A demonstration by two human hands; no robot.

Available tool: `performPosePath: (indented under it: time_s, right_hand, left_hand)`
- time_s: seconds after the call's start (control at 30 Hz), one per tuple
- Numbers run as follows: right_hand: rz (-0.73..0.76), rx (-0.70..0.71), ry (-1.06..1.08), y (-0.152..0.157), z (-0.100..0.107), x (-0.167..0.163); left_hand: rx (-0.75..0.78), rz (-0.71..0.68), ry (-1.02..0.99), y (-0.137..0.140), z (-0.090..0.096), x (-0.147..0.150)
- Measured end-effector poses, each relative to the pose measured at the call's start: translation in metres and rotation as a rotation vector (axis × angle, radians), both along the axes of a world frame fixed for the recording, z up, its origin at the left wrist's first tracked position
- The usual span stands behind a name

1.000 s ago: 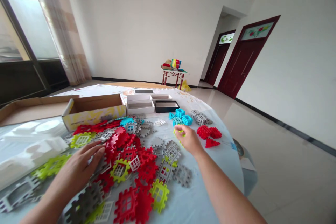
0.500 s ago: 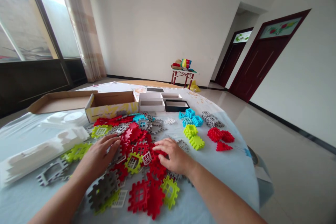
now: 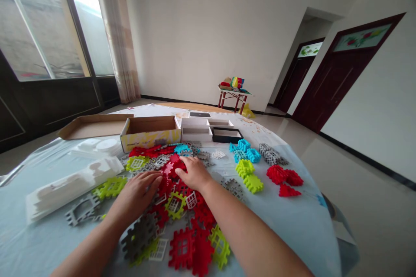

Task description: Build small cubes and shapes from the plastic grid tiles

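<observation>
Head view: the left hand (image 3: 138, 192) lies palm-down, fingers spread, on the mixed pile of flat notched grid tiles (image 3: 175, 201) (red, grey, lime) at the middle of the pale blue table (image 3: 292, 229). The right hand (image 3: 195, 173) rests with fingers loosely curled on a red tile (image 3: 173, 168) at the pile's far side; whether it grips the tile cannot be told. Sorted lime tiles (image 3: 248, 175) lie just right of it.
</observation>
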State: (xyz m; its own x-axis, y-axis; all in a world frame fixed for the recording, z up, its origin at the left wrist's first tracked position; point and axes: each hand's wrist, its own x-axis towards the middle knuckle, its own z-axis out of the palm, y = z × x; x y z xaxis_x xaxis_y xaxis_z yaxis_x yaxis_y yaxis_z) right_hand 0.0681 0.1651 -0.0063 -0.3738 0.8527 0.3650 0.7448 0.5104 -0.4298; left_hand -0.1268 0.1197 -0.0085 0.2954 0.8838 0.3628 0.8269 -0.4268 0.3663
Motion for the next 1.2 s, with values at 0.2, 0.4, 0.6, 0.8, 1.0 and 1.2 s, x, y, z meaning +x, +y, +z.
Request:
performPosePath:
  time_s: [0.2,0.4,0.6,0.8,1.0,1.2]
  right_hand:
    - [-0.101,-0.051,0.062,0.001,-0.008,-0.008]
    - [0.035,-0.202,0.355,-0.012,-0.005,0.024]
    - [0.1,-0.038,0.384,-0.04,0.009,0.064]
    - [0.308,0.013,0.119,-0.073,0.008,0.09]
    - [0.245,-0.089,0.044,-0.091,0.01,0.103]
    - [0.008,-0.026,-0.063,-0.099,0.007,0.086]
  left_hand:
    - [-0.025,-0.048,-0.02,0.0,0.0,0.001]
    - [-0.031,-0.016,-0.045,-0.001,-0.002,0.0]
    - [-0.036,-0.001,-0.058,0.0,-0.001,0.0]
    - [-0.017,0.004,-0.06,0.001,-0.003,-0.001]
    - [0.003,0.018,-0.058,0.003,-0.004,-0.002]
    - [0.0,0.013,-0.038,0.005,-0.005,-0.004]
